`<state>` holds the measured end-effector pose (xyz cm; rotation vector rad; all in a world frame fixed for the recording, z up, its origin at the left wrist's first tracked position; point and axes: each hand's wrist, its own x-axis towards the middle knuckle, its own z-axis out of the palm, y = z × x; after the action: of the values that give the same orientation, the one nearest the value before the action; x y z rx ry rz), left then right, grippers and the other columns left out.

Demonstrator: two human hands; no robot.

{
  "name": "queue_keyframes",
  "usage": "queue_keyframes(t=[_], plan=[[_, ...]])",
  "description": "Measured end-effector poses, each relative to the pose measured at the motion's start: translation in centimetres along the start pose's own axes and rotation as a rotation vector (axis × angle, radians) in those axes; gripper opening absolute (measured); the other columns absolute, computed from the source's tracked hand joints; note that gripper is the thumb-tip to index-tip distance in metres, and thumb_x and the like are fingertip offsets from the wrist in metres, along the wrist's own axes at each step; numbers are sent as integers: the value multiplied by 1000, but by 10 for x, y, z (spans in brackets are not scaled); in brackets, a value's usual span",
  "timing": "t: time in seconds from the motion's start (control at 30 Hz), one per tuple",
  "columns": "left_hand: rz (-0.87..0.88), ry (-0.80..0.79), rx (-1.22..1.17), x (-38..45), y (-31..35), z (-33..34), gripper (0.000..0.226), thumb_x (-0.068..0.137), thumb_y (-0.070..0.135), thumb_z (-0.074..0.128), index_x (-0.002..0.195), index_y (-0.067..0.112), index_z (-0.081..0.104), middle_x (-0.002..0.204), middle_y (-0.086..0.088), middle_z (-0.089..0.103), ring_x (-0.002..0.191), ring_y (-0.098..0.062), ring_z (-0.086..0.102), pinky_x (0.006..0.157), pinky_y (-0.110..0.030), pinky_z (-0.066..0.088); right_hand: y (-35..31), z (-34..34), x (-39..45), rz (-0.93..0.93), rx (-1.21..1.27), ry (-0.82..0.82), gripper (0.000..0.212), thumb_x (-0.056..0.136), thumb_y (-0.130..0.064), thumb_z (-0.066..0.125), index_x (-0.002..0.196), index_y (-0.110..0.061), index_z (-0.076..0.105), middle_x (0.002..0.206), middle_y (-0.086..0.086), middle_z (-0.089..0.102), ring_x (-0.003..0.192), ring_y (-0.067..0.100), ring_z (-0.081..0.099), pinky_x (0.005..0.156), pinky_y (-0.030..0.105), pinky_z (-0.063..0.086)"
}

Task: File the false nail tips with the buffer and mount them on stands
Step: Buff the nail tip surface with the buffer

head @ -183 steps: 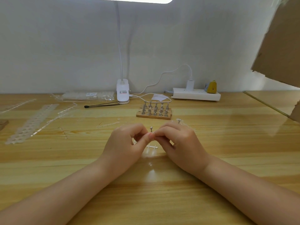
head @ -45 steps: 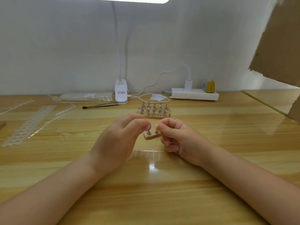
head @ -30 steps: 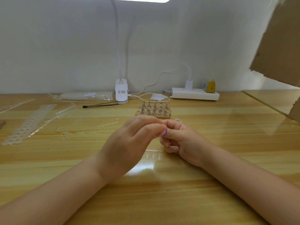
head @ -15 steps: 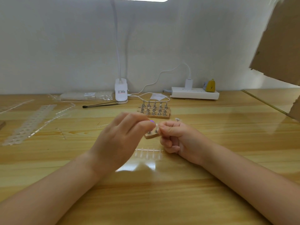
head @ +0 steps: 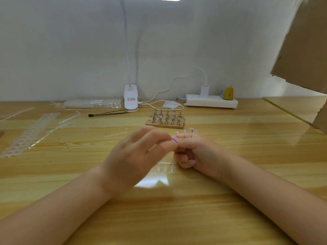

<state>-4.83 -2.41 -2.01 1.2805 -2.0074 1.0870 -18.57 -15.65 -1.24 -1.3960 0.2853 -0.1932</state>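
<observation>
My left hand (head: 136,156) is blurred, its fingers loosely spread, and its purple-nailed thumb tip touches my right hand (head: 194,152). The right hand's fingers are curled and its thumb and forefinger pinch a small nail stand, mostly hidden in the grip. Clear nail tips (head: 192,129) stick up just behind its knuckles. A strip of clear false nail tips (head: 166,167) lies on the table between my wrists. Farther back stands a wooden rack of metal stands (head: 166,120). No buffer can be made out.
A white lamp base (head: 131,99), its cable, a black stick (head: 106,114) and a power strip (head: 211,103) line the back of the wooden table (head: 247,147). Empty tip strips (head: 30,135) lie at the left. Cardboard (head: 304,50) hangs at the upper right.
My left hand has swung back in against my right hand and now covers the small wooden stand base that showed between them half a second ago. The right hand has stayed put.
</observation>
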Motion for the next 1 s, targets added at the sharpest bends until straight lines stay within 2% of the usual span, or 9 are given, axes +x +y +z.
queue_keyframes(t=[0.1, 0.2, 0.27, 0.4, 0.57, 0.73, 0.8, 0.87, 1.0], plan=[[-80, 28, 31, -3, -7, -3, 23, 88, 0, 66, 107, 12, 61, 99, -10, 68, 90, -22, 58, 85, -31, 50, 0, -1, 1, 12, 11, 11, 15, 84, -19, 54, 72, -12, 50, 57, -5, 39, 47, 7, 34, 45, 22, 10], [19, 57, -57, 4, 10, 2, 17, 95, 3, 57, 109, 12, 58, 109, -5, 58, 96, -21, 55, 96, -25, 44, 0, 0, 0, -8, -15, -14, 11, 80, -11, 59, 74, -10, 51, 53, -5, 42, 43, 6, 35, 43, 22, 11], [39, 14, -45, 2, 10, 3, 17, 95, 3, 57, 109, 11, 59, 109, -6, 60, 97, -21, 55, 95, -27, 46, 0, 0, 1, -5, -47, -18, 11, 81, -9, 57, 72, -10, 50, 53, -4, 40, 43, 6, 35, 43, 22, 12], [-133, -8, 19, -5, -8, -2, 34, 77, -6, 76, 105, 11, 68, 97, -10, 68, 87, -24, 61, 85, -27, 48, 2, -1, 2, 22, -33, 15, 27, 96, -14, 46, 69, -13, 47, 56, -6, 36, 46, 7, 34, 43, 19, 13], [-38, 4, -98, 1, 10, 6, 28, 88, -2, 65, 111, 13, 59, 110, -4, 60, 96, -21, 56, 95, -25, 44, 1, 1, -1, -24, -51, -39, 11, 82, -12, 56, 73, -12, 50, 56, -6, 41, 47, 6, 35, 43, 20, 13], [-132, -7, 29, -4, -5, -1, 28, 81, -5, 72, 103, 11, 69, 99, -9, 68, 90, -22, 56, 86, -27, 46, 2, 1, 1, -11, -12, -6, 22, 92, -17, 51, 70, -13, 50, 55, -9, 42, 47, 6, 33, 43, 19, 13], [-54, 44, -31, 1, 6, 2, 23, 90, 0, 64, 109, 13, 61, 108, -4, 61, 93, -22, 56, 91, -26, 46, 1, 2, 0, -29, -24, -22, 16, 84, -15, 61, 69, -13, 54, 54, -7, 42, 45, 5, 33, 42, 19, 14], [29, 35, -54, 3, 13, 5, 16, 97, 4, 54, 109, 13, 57, 111, -2, 55, 96, -21, 53, 93, -26, 45, 0, 2, -1, -40, -34, -39, 14, 82, -13, 60, 68, -14, 56, 54, -6, 41, 44, 5, 32, 41, 19, 15], [-68, -8, 77, -2, -7, -4, 20, 92, 1, 56, 105, 11, 67, 98, -10, 68, 91, -22, 53, 80, -34, 50, 2, 0, 1, -12, 25, 29, 27, 94, -16, 52, 66, -16, 55, 53, -9, 42, 45, 5, 30, 40, 16, 15]])
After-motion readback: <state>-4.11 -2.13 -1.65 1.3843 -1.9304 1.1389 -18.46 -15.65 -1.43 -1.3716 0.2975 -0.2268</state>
